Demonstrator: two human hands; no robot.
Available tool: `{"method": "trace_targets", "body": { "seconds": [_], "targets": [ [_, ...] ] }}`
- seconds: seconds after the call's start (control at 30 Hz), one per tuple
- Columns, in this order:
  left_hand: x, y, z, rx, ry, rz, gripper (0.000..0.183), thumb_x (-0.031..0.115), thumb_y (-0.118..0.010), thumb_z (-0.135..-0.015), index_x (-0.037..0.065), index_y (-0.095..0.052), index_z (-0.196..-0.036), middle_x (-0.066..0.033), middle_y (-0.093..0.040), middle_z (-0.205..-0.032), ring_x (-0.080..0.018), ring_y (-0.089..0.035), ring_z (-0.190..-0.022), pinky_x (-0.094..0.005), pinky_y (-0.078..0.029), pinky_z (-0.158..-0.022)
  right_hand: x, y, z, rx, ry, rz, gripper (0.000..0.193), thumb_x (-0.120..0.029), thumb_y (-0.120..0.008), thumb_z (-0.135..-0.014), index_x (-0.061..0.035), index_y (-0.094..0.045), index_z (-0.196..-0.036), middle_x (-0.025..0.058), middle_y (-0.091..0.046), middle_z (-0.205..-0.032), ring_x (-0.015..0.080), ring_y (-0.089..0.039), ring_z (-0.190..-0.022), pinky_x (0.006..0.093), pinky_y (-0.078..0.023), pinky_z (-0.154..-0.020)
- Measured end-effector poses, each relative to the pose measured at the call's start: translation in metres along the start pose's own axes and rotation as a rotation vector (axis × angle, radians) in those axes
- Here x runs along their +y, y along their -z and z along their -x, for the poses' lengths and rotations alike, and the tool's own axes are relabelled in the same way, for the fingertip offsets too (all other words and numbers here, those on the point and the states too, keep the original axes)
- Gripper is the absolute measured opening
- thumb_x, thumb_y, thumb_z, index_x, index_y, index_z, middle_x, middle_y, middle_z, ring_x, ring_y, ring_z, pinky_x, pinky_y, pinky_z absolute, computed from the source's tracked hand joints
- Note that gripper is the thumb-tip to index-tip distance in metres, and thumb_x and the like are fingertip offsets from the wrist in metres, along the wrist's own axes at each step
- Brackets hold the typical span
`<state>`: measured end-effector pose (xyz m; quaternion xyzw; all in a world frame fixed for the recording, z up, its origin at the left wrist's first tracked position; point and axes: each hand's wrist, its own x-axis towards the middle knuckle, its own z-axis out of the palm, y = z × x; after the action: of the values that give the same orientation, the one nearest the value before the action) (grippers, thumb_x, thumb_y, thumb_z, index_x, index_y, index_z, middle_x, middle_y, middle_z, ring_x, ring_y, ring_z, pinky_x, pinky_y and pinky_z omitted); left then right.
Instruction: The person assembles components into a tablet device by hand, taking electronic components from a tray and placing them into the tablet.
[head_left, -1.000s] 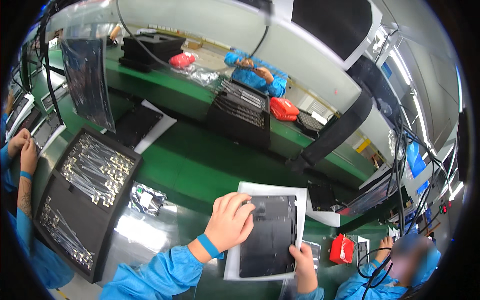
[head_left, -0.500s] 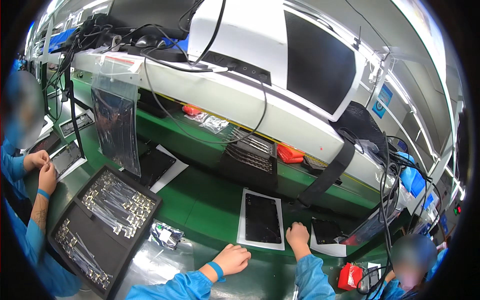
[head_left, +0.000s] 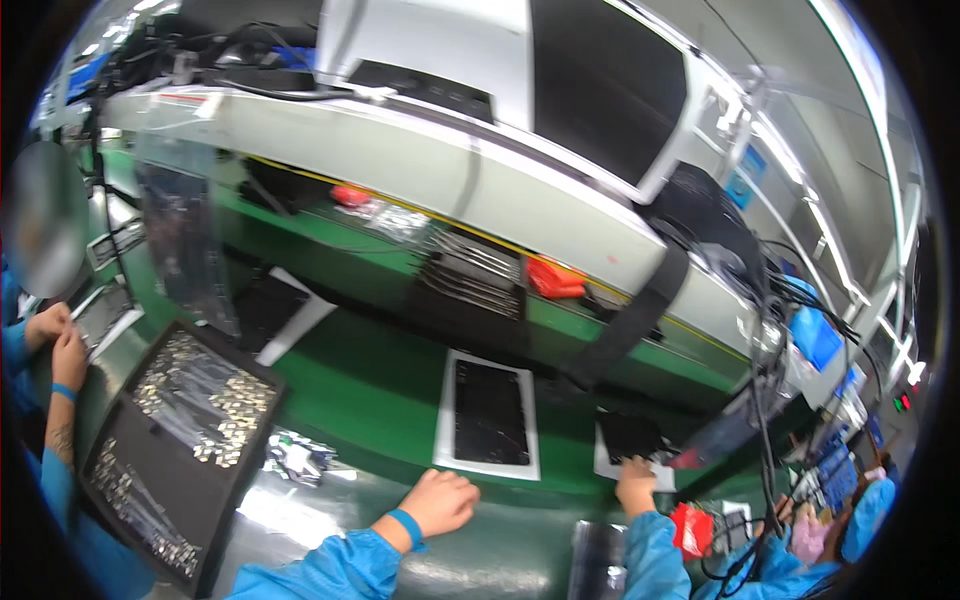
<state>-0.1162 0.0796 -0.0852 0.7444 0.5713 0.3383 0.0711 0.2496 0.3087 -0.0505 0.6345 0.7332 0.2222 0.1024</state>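
Tray (head_left: 180, 478), strips (head_left: 205, 400) inside, apparently cables, right hand (head_left: 636, 488) at dark panel (head_left: 630, 435).

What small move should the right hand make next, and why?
The right hand should probably pinch the white sheet nearest it and draw that closer: the hand overlaps the sheet's near edge in this view, a dark panel lies on it, and the left hand shows nothing held.

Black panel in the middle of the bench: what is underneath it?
A white sheet shows around the black panel, on the green bench. The panel covers the sheet's middle, so anything there is hidden.
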Motion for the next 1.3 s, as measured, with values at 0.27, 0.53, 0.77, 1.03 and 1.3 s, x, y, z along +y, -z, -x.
{"method": "trace_targets", "body": {
  "seconds": [0.27,0.53,0.77,1.03,1.3],
  "targets": [
    [0.002,-0.016,-0.005,0.023,-0.022,0.071,0.007,0.018,-0.056,-0.087,0.015,-0.061,-0.09,-0.0014,-0.059,-0.088,-0.0216,-0.057,-0.093,-0.0385,-0.04,-0.084,0.037,-0.062,-0.021,0.215,0.137,-0.06,0.033,-0.01,-0.072,-0.07,-0.0131,-0.073,-0.103,0.0094,-0.064,-0.108,0.0324,-0.057,-0.109,0.0418,-0.053,-0.086],
    [0.006,-0.01,0.004,0.001,0.021,0.103,0.006,0.013,-0.055,-0.086,0.012,-0.061,-0.086,-0.0029,-0.059,-0.086,-0.0221,-0.056,-0.091,-0.0379,-0.04,-0.084,0.059,-0.047,-0.025,0.162,0.274,-0.288,0.03,-0.011,-0.073,-0.072,-0.0047,-0.066,-0.101,0.0155,-0.063,-0.108,0.0361,-0.058,-0.105,0.0442,-0.049,-0.09],
    [0.003,-0.016,-0.006,0.035,-0.085,0.049,0.012,0.022,-0.058,-0.084,0.014,-0.064,-0.09,-0.0039,-0.063,-0.089,-0.0258,-0.061,-0.093,-0.0423,-0.044,-0.08,0.063,-0.063,-0.022,0.234,0.287,-0.248,0.016,-0.017,-0.076,-0.069,-0.0097,-0.07,-0.082,0.0137,-0.064,-0.098,0.0358,-0.058,-0.1,0.0451,-0.049,-0.089],
    [-0.007,0.002,-0.001,0.033,0.024,0.099,0.008,0.018,-0.06,-0.084,0.015,-0.066,-0.086,-0.001,-0.063,-0.081,-0.0232,-0.059,-0.086,-0.0391,-0.04,-0.079,0.027,-0.01,-0.002,0.287,0.314,-0.301,0.021,-0.013,-0.074,-0.07,-0.0132,-0.067,-0.09,0.0048,-0.061,-0.095,0.0301,-0.06,-0.096,0.0448,-0.053,-0.08],
    [0.003,0.001,-0.001,-0.022,0.017,0.112,0.009,0.017,-0.06,-0.083,0.014,-0.067,-0.088,-0.001,-0.064,-0.084,-0.0233,-0.06,-0.089,-0.0392,-0.04,-0.081,0.044,-0.03,-0.003,0.367,0.357,-0.133,0.025,-0.013,-0.079,-0.064,-0.0154,-0.065,-0.084,0.0032,-0.062,-0.091,0.0271,-0.06,-0.095,0.0421,-0.052,-0.076]
  ]
}}
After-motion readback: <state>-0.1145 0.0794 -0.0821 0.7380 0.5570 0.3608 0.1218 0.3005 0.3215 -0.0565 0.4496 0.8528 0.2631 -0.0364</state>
